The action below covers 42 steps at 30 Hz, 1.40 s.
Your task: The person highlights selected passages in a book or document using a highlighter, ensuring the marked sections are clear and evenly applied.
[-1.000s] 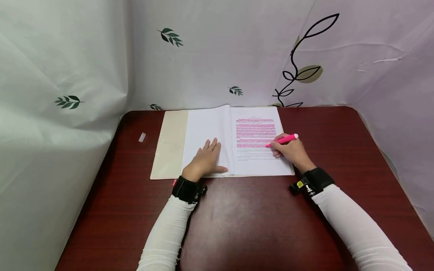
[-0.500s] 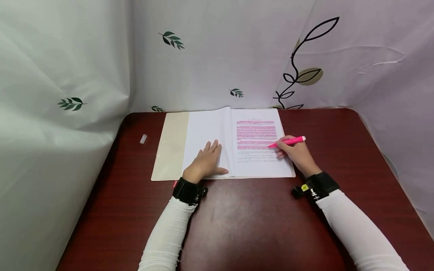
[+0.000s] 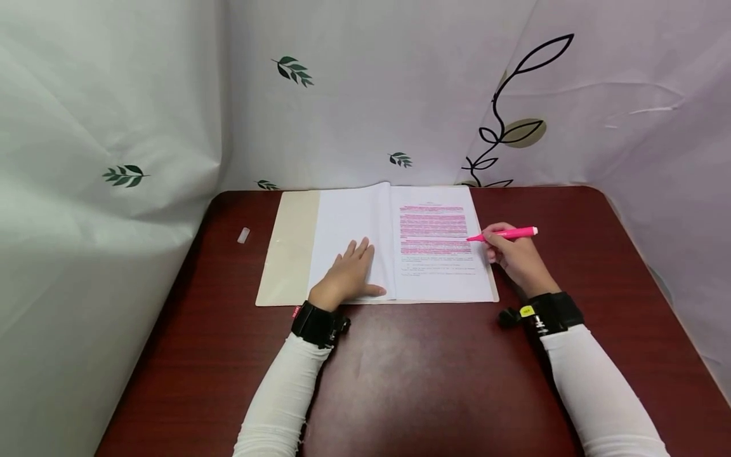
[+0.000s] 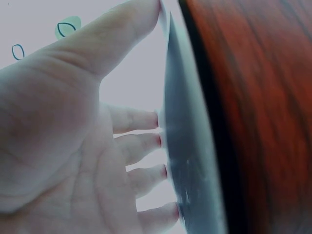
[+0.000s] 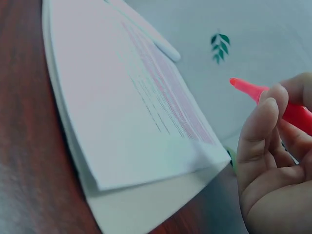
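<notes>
A booklet point(image 3: 348, 216) lies spread at the back of the table, its right page point(image 3: 434, 289) printed and its upper lines covered in pink. My left hand point(image 3: 346, 276) rests on the blank left page with fingers spread; in the left wrist view its fingertips point(image 4: 151, 119) meet the paper. At the right page's outer edge, my right hand point(image 3: 514, 254) pinches a pink highlighter point(image 3: 516, 233) between thumb and fingers. The highlighter's uncapped tip points left over the page, and in the right wrist view the pink tip point(image 5: 233, 82) is raised off the paper.
A small whitish cap-like piece point(image 3: 243, 235) lies on the table left of the booklet. The dark red wooden table point(image 3: 422, 381) extends toward me. Behind and on both sides hangs a pale curtain point(image 3: 342, 114) with leaf prints.
My right hand has moved right and slightly up with the highlighter, from the printed lines to the page's edge. Pink reaches a bit further along the lowest marked line. My left hand stays put.
</notes>
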Motion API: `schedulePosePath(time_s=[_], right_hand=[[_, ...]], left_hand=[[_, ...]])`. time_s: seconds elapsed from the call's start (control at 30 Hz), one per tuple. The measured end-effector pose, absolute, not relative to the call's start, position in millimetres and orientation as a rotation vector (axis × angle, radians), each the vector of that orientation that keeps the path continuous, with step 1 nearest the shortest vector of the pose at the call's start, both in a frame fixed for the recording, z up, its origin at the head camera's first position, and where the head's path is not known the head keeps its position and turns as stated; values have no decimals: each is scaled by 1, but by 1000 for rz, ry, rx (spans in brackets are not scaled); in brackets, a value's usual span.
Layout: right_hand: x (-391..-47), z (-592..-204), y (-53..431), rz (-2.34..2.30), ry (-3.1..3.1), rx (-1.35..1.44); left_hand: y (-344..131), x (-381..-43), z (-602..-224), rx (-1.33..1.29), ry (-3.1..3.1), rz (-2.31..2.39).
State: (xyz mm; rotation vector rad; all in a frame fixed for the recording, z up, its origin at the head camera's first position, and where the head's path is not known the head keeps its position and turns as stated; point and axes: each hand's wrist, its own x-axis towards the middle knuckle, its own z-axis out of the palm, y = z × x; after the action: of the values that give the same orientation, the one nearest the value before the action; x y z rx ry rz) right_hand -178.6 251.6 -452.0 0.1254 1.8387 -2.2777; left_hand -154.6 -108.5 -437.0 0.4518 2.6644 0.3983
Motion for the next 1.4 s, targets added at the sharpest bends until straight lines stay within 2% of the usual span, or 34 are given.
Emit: schedulePosePath(time_s=[0.63,1.07,1.4], right_hand=[[-175,-482,276,-2559,1320,-96],[-181,-484,271,-2542,1323,-37],[-181,-480,273,-2538,1375,-42]], left_hand=[[-107,-150,-445,558,2789,394],[-113,-150,-437,520,2774,393],[-120,-151,-432,623,2797,432]])
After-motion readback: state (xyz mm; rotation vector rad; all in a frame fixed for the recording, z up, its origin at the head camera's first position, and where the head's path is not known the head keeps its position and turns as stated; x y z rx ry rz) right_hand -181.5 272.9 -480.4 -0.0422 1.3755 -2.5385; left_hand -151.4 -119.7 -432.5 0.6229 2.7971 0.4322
